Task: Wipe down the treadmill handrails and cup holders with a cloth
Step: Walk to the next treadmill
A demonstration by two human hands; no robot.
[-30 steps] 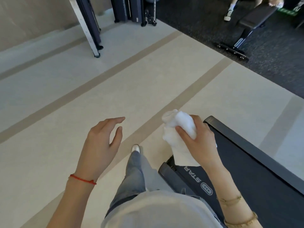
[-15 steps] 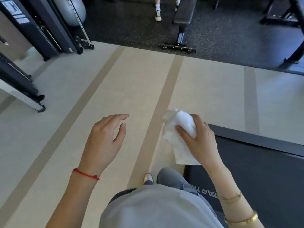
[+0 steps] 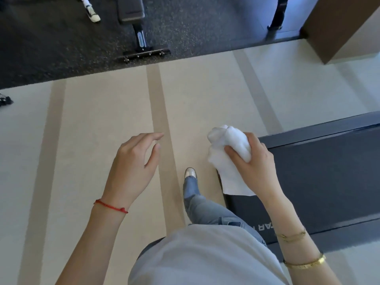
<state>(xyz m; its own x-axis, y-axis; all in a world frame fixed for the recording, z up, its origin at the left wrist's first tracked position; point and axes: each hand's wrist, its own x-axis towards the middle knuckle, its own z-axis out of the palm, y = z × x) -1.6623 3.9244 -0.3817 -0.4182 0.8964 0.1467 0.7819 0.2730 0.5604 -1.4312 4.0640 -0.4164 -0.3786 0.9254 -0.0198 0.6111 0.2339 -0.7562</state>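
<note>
floor: gym, beige floor (image 3: 107,120) with darker tan stripes; black speckled rubber mat (image 3: 51,48) across the top
background: foot of a black weight bench (image 3: 141,52) on the mat; someone's white sneaker (image 3: 92,16) beside it, top left; brown panel corner (image 3: 345,27) top right
treadmill: dark treadmill deck (image 3: 320,182) at right, rear end toward you; partial "STAR" lettering on the end cover; handrails and cup holders out of frame
your left hand: left hand (image 3: 133,163) empty, held over the floor, fingers loosely spread and slightly curled; red string bracelet (image 3: 111,206) on the wrist
your right hand: right hand (image 3: 257,167) clenched around a bunched white cloth (image 3: 228,149), thumb pressed across it; loose corner hangs below the fist, over the treadmill's near corner
cloth location: in your right fist, in the air, above the deck's left edge, touching no part of the treadmill
wrist: gold bracelets (image 3: 292,236) on the right forearm
body: grey shirt (image 3: 205,258), blue jeans (image 3: 205,208); one shoe tip (image 3: 190,172) on the floor just left of the treadmill
</note>
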